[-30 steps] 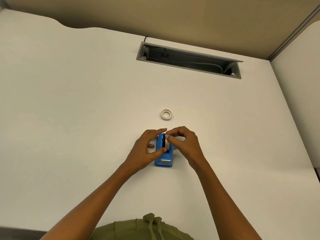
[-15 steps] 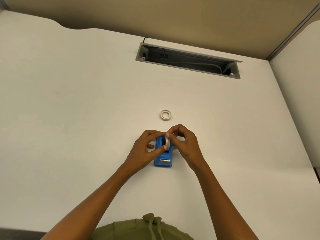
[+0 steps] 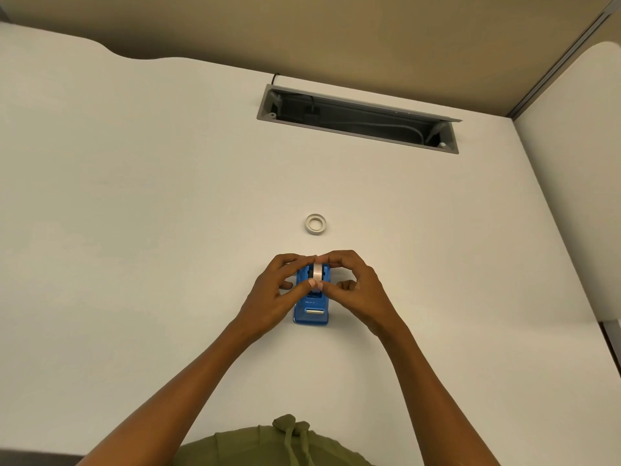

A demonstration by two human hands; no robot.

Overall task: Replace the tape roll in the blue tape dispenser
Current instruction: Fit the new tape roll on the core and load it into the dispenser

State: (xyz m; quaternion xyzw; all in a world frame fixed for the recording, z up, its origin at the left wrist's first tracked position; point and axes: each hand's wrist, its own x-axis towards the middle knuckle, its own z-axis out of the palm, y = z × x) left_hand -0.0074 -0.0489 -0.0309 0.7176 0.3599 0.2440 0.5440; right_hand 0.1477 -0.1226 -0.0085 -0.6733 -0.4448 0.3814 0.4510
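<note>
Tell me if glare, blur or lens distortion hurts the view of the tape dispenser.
Head view: soft, even light, no glare on the blue tape dispenser; sharp focus, no motion blur on the left hand or right hand; wide-angle bending curves the desk edges.

Both bare forearms reach forward and converge over the blue tape dispenser (image 3: 311, 309). The left hand (image 3: 274, 294) sits at the dispenser's left side, fingers curled, its thumb and forefinger pinching the tape roll (image 3: 317, 274) that stands in the dispenser's far end. The right hand (image 3: 358, 289) mirrors it at the dispenser's right side, fingers arched over the top, thumb and forefinger pinching the same roll. The two thumbs nearly meet at the roll's near face.
</note>
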